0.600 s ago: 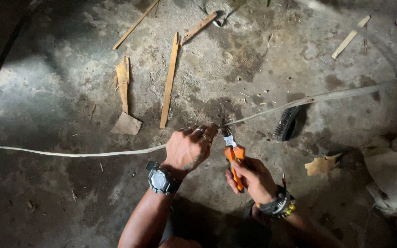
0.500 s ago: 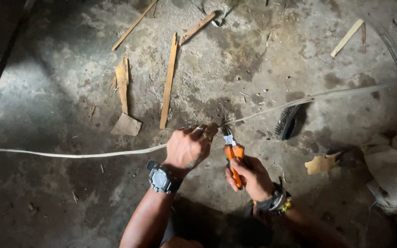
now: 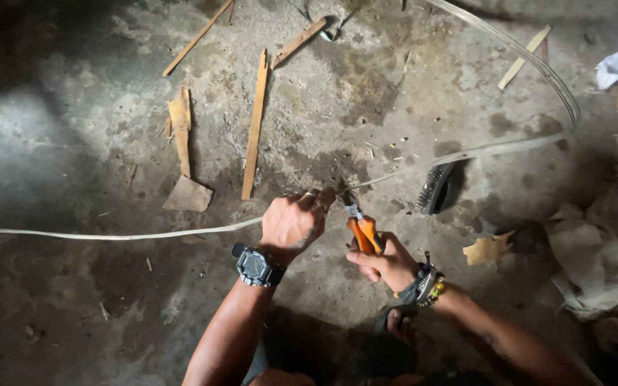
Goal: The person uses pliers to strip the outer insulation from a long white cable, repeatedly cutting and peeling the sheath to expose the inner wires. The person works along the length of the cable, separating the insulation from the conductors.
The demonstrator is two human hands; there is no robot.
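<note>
- The left hand [image 3: 296,220] is closed in a fist around a pale white cable [image 3: 109,234], its grip pinching the strand where it meets the tool.
- The right hand [image 3: 384,261] is wrapped tight around the orange handles of a pair of pliers [image 3: 360,227], whose metal nose points up at the cable just beside the left hand's fingertips.
- The cable is thin, flat-looking and off-white; from the left hand it runs left across the concrete floor [image 3: 73,143] to the frame's edge, and right past the pliers before curving up in a wide loop.
- A black wristwatch [image 3: 255,266] sits on the left wrist; beaded bracelets [image 3: 429,282] ring the right wrist.
- Above the left hand, a long wooden slat [image 3: 254,125] lies nearly upright on the floor; left of it lie a shorter wood scrap [image 3: 179,132] and a flat brown piece [image 3: 188,194].
- Right of the pliers, a dark brush [image 3: 436,187] lies just below the cable; a torn cardboard scrap [image 3: 488,249] lies further right.
- A sandalled foot [image 3: 398,325] shows below the right hand.
</note>
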